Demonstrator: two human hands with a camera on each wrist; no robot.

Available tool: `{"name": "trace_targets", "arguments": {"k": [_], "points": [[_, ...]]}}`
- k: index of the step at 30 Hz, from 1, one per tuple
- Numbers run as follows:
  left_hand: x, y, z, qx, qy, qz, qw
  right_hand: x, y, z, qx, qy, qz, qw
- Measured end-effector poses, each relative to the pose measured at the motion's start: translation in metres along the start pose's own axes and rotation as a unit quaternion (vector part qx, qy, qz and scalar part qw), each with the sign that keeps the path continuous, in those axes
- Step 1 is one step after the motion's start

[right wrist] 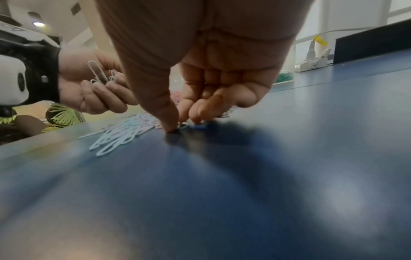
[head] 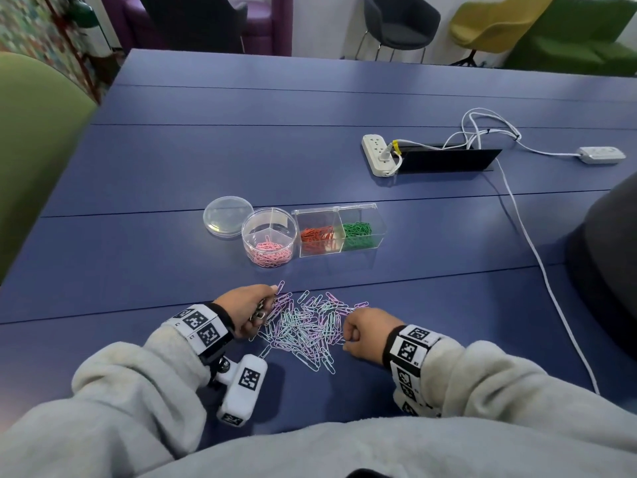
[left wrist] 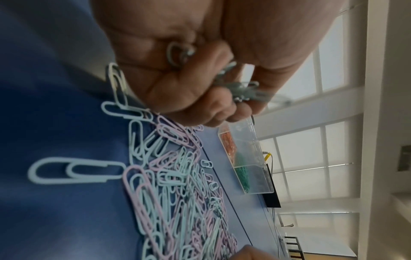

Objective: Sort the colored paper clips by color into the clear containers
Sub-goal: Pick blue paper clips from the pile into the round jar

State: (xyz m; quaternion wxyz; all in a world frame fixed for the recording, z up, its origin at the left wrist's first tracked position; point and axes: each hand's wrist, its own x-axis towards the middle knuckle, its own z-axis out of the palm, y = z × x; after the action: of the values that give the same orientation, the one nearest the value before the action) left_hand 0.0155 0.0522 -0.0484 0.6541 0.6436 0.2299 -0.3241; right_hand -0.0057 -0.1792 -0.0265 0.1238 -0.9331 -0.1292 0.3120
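A loose pile of light blue and lilac paper clips [head: 303, 327] lies on the blue table near me. My left hand [head: 264, 310] sits at the pile's left edge, fingers curled round a bunch of light blue clips [left wrist: 241, 88]. My right hand [head: 346, 341] is at the pile's right edge. Its thumb and fingertips [right wrist: 171, 129] press down on the table and pinch a light blue clip [right wrist: 184, 126]. Beyond the pile stand a round clear container [head: 269, 241] with pink clips and a rectangular clear box [head: 339, 231] with orange clips [head: 315, 234] and green clips [head: 358, 231].
The round container's clear lid [head: 227, 215] lies flat to its left. A white power strip [head: 379, 155], a black cable hatch [head: 448, 160] and a white cable [head: 537, 257] occupy the far right. A dark object [head: 606, 270] sits at the right edge.
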Motion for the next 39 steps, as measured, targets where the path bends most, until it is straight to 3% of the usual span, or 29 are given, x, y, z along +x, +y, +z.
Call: {"name": "trace_targets", "arguments": {"k": [6,14,18,20,23,27,34,39], "points": [[-0.005,0.001,0.004,0.01,-0.018,-0.005,1.0,0.0,-0.001,-0.003,0.013,-0.017,0.017,1.0],[-0.008,0.001,0.02,0.036,-0.024,-0.029,0.999,0.01,-0.061,-0.035,0.124,0.081,-0.117,0.982],[-0.011,0.002,0.027,0.012,-0.018,-0.014,1.0,0.016,-0.067,-0.036,0.114,0.079,-0.148,0.979],[-0.01,0.002,0.026,0.023,-0.045,-0.021,0.999,0.016,-0.057,-0.035,0.128,0.084,-0.136,0.979],[-0.01,-0.001,0.018,0.046,-0.034,-0.014,0.998,0.015,-0.033,-0.033,0.132,0.094,-0.096,0.982],[-0.01,-0.004,0.004,0.054,-0.011,-0.014,0.998,0.013,-0.005,-0.025,0.056,0.047,-0.046,0.996],[-0.014,0.0,-0.005,0.03,0.078,-0.015,0.996,0.018,-0.008,-0.008,-0.026,0.017,-0.059,0.998],[-0.015,0.002,-0.006,0.026,0.093,-0.011,0.995,0.025,-0.013,-0.004,-0.047,0.015,-0.048,0.998]]}}
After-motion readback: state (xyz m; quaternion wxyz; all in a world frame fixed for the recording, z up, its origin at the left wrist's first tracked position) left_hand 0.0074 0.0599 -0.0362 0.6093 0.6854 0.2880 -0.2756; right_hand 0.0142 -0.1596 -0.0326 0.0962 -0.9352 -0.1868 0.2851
